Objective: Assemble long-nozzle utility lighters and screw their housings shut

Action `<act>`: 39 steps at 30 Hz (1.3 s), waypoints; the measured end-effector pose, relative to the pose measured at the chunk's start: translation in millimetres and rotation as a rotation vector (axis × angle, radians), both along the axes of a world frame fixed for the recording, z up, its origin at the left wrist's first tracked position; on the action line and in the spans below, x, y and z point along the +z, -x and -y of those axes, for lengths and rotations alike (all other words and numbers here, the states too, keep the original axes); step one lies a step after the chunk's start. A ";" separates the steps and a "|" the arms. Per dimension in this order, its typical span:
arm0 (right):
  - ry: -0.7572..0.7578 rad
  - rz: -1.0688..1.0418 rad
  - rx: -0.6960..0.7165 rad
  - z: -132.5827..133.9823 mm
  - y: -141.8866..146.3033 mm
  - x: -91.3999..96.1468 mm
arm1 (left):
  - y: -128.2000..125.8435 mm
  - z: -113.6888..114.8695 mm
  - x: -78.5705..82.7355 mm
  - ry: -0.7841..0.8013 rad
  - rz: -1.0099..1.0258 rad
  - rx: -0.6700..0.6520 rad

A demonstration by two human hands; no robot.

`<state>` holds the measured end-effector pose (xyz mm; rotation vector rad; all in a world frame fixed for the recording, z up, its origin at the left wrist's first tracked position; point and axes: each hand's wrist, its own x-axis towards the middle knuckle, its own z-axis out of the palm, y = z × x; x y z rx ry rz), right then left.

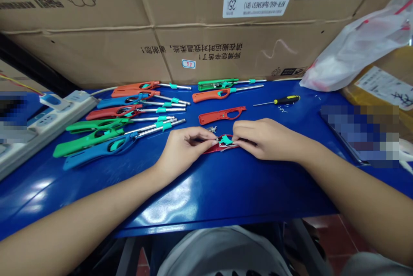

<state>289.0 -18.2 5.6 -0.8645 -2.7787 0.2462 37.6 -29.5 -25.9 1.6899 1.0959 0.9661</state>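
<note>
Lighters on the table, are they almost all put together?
Done, it seems: a pile of whole lighters at the left, two more lighters behind. In hand: the left hand and right hand pinch a red shell with a teal trigger. Left: the loose red half and the screwdriver lie untouched.

Lying on the blue desk [206,190]: a fan of lighters [97,125] at left, two more lighters [209,95] behind, a bare red shell [219,116] mid-desk, a fitted red shell [211,150] nearer, a screwdriver [285,100] rightward, a power strip [54,114] far left.
</note>
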 end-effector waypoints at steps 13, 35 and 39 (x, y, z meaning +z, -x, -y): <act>0.154 -0.059 -0.066 -4.1 -0.9 -3.8 | 2.0 1.0 -2.4 -0.112 -0.105 -0.054; 0.203 -0.073 -0.087 -4.8 -0.4 -6.7 | 1.6 -0.3 -2.5 -0.098 -0.105 -0.051; 0.205 -0.071 -0.081 -4.6 0.3 -7.1 | 2.3 0.1 -2.7 -0.116 -0.127 -0.057</act>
